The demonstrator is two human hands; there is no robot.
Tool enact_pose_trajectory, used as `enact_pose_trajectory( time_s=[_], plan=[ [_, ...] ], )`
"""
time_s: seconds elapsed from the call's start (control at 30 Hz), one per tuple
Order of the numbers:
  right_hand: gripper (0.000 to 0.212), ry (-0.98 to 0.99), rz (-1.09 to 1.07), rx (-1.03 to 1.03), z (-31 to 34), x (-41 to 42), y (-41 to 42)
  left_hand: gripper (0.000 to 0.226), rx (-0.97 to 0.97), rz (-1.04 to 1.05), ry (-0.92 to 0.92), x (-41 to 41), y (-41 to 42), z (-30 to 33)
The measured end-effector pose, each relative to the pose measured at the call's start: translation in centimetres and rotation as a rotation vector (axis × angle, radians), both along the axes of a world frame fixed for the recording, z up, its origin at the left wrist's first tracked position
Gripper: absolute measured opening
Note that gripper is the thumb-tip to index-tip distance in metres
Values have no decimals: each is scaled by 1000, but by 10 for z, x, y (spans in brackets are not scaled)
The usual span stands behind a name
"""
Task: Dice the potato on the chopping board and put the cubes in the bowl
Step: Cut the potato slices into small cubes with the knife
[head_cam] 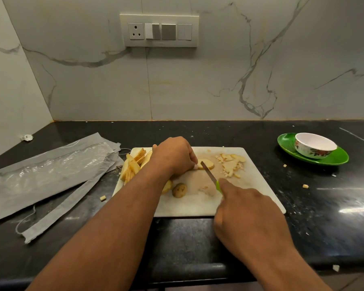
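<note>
A white chopping board (256, 185) lies on the black counter. My left hand (174, 157) holds a potato slice (208, 164) down at the board's middle with curled fingers. My right hand (246, 208) grips a green-handled knife (209, 175), whose blade tip rests at that slice. Potato slices (132, 166) are stacked at the board's left edge. Diced pieces (231, 164) lie at the board's far right. A potato end piece (179, 190) lies near my left wrist. The white floral bowl (314, 148) stands on a green plate (336, 159) at the right and looks empty.
Grey paper and plastic wrapping (46, 175) lies on the counter at the left. Stray potato bits (305, 186) lie on the counter right of the board, and another stray bit (102, 198) lies left of it. A marble wall with a switch panel (159, 30) stands behind.
</note>
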State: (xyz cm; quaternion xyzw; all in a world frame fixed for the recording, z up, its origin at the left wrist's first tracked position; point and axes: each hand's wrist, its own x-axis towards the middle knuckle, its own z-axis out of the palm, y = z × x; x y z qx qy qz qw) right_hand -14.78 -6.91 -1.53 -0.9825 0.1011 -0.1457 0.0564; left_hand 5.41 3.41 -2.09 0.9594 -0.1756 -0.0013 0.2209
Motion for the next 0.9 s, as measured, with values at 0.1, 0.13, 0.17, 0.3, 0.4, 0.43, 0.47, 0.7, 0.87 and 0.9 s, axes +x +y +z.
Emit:
enact_pose_trajectory(
  time_s=[0.1,0.13,0.17,0.3,0.4,0.43,0.47,0.7,0.87,0.9],
  plan=[
    [46,23,-17,42,3,27,4,5,16,19,-2,-2,-1,0],
    [45,38,-9,49,3,34,5,6,14,24,-2,-3,-1,0],
    [45,53,6,56,2,39,7,6,10,23,2,-3,-2,0],
    [50,81,41,76,-9,28,7,4,6,18,22,-1,-1,0],
    [61,95,40,35,-15,1,2,6,13,4,15,0,-1,1],
    [62,113,31,46,-14,-9,1,7,15,-2,15,0,0,2],
    [61,125,17,67,-11,-16,-1,8,18,-8,18,-1,0,2],
    [56,-79,-59,119,-10,-5,-20,30,48,18,-64,-20,-7,7],
    [54,-114,-85,320,-15,3,-29,58,167,-18,-174,-30,-27,3],
    [54,-127,-88,357,-14,1,-31,58,178,-30,-176,-31,-30,2]
  ],
)
